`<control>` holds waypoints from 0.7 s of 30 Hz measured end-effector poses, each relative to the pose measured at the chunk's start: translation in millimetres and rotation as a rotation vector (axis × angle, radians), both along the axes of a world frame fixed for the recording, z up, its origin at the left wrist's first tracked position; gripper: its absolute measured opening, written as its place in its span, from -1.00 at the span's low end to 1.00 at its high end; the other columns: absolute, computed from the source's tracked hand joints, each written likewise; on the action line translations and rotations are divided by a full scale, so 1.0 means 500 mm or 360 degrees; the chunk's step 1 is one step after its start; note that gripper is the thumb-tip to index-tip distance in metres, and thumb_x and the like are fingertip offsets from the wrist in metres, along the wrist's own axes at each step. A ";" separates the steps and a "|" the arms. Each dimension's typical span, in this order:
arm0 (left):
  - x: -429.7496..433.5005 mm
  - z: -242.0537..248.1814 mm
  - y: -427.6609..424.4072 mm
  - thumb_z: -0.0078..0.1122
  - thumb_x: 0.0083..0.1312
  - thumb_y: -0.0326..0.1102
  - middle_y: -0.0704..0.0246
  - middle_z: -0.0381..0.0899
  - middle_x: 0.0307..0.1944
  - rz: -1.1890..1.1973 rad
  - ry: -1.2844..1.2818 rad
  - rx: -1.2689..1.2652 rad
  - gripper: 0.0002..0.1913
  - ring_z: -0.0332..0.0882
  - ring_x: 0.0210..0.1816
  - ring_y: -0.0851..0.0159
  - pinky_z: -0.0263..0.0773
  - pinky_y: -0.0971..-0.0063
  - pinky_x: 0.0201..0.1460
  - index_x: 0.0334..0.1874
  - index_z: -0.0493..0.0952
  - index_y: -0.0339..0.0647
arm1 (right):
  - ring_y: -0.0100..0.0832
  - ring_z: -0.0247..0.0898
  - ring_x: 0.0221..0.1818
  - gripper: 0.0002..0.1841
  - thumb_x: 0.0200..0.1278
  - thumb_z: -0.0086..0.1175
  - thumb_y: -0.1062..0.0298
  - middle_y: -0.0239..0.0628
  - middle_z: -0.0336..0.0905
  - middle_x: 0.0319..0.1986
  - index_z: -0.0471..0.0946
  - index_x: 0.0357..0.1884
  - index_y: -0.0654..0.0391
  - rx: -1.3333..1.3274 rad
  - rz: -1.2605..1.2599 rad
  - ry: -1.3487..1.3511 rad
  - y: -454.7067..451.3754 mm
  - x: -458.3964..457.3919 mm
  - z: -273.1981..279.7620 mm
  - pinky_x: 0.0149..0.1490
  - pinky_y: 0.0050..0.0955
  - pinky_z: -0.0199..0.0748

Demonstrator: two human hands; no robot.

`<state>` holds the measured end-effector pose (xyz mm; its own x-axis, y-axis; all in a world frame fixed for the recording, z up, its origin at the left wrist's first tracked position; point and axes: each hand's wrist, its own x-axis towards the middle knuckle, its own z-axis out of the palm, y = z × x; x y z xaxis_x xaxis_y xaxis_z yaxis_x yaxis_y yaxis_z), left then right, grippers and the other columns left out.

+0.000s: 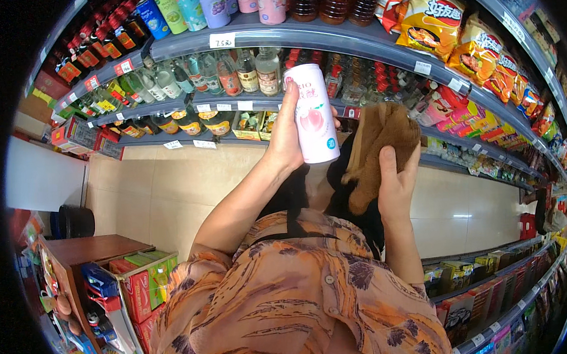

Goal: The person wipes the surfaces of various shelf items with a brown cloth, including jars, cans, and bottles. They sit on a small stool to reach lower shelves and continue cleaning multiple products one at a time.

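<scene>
A pink-and-white drink can [316,117] with a peach picture is gripped upright in my left hand [286,129], the thumb along its side. In my right hand [397,180] is a bunched brown cloth [382,143], its folds hanging down toward my body. Both things are held in front of a store shelf, the can apart from the shelf edge. Above it, more slim cans in pink [271,3] and purple [214,6] stand on the upper shelf [305,34].
Small glass bottles [230,74] line the shelf below, beside darker bottles [108,39] at left. Snack bags [429,22] fill the right side. Behind me are a wooden cabinet [95,247], red cartons [138,290] and another goods rack [487,301]. A person [552,218] is far right.
</scene>
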<state>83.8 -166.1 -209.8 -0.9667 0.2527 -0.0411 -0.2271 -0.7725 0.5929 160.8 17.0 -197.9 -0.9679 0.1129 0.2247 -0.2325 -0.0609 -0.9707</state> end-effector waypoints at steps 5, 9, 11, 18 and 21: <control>0.010 -0.096 0.029 -0.17 0.54 0.18 0.27 0.54 0.15 -0.0589 0.0164 0.0761 -0.42 0.56 0.12 0.23 0.56 0.31 0.11 0.32 0.38 -0.16 | 0.15 0.03 0.43 -0.21 -0.12 0.42 0.23 -0.10 0.17 0.41 0.45 0.30 -0.09 0.1847 0.0195 0.1082 -0.069 -0.004 0.058 0.41 0.08 0.11; 0.082 -0.036 0.045 -0.06 0.55 -0.04 0.21 0.33 0.36 -0.0047 0.0415 -0.0300 -0.43 0.38 0.33 0.24 0.40 0.33 0.34 0.49 0.16 -0.15 | 0.17 -0.07 0.49 -0.20 -0.08 0.41 0.24 -0.06 0.10 0.46 0.43 0.34 -0.12 0.1654 0.0105 0.0926 -0.061 -0.031 0.051 0.44 0.10 0.07; 0.071 -0.032 0.059 -0.17 0.59 0.00 0.23 0.33 0.36 -0.0001 0.0177 -0.0368 -0.44 0.38 0.32 0.27 0.37 0.38 0.35 0.50 0.15 -0.16 | 0.20 -0.02 0.47 -0.25 0.06 0.34 0.29 0.02 0.09 0.45 0.37 0.38 -0.03 0.1412 -0.0013 0.0841 -0.048 -0.060 0.051 0.46 0.02 0.08; 0.063 -0.009 0.082 -0.23 0.54 0.23 0.31 0.61 -0.13 -0.0119 -0.0164 -0.0268 -0.42 0.64 -0.19 0.36 0.61 0.45 -0.15 0.21 0.40 -0.17 | -0.37 0.43 0.17 -0.49 0.47 0.09 0.20 -0.16 0.51 0.15 0.35 0.32 0.29 0.0034 0.0077 0.0129 -0.012 -0.106 0.013 0.30 -0.40 0.31; 0.062 -0.013 0.063 -0.22 0.52 0.27 0.24 0.63 -0.18 -0.0346 -0.0191 -0.0166 -0.38 0.67 -0.27 0.29 0.63 0.39 -0.20 0.21 0.41 -0.20 | -0.40 0.45 0.14 -0.53 0.49 0.07 0.22 -0.23 0.51 0.15 0.36 0.31 0.25 -0.0314 0.0055 -0.0047 -0.003 -0.113 -0.002 0.25 -0.40 0.37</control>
<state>115.0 -134.6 -216.2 -0.8769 0.4421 -0.1886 -0.4543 -0.6343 0.6255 104.5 15.7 -199.0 -0.9778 0.1187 0.1728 -0.1984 -0.2579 -0.9456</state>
